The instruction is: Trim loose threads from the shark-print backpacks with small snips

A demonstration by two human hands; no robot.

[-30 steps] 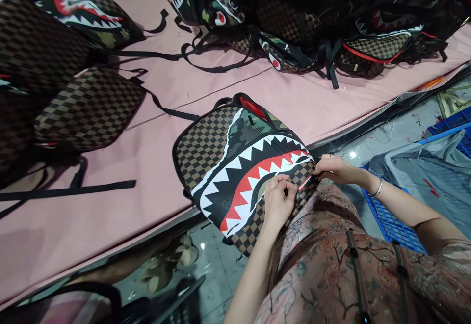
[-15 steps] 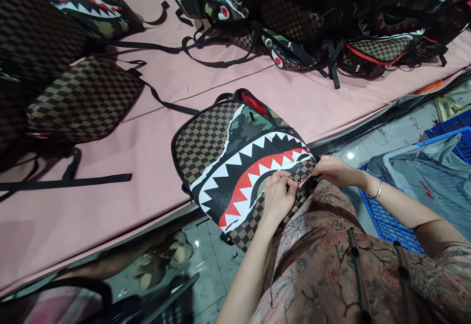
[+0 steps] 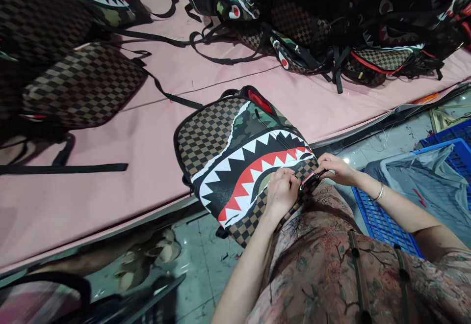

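A backpack (image 3: 209, 137) with brown-and-black checks, a camouflage patch and a printed shark mouth lies tilted over the table's front edge, its lower end against my lap. My left hand (image 3: 283, 191) rests on its lower front with the fingers curled; what they pinch, if anything, is hidden. By the bottom corner, my right hand (image 3: 335, 168) is closed with thumb and fingers on the bag's edge. Between both hands runs a short dark strip (image 3: 309, 180) with a red and silvery line, too small to make out.
More checked bags (image 3: 84, 86) lie at the left on the pink-covered table (image 3: 154, 152), and a dark heap of shark-print backpacks (image 3: 301, 19) fills the back. Loose straps (image 3: 162, 39) trail across the cover. At my right stands a blue crate (image 3: 382, 221) with a grey liner. Another person's legs show below the table.
The view has shifted slightly. Both hands stay at the backpack's lower edge, with only slight finger movement, and the strip between them shows a little more.
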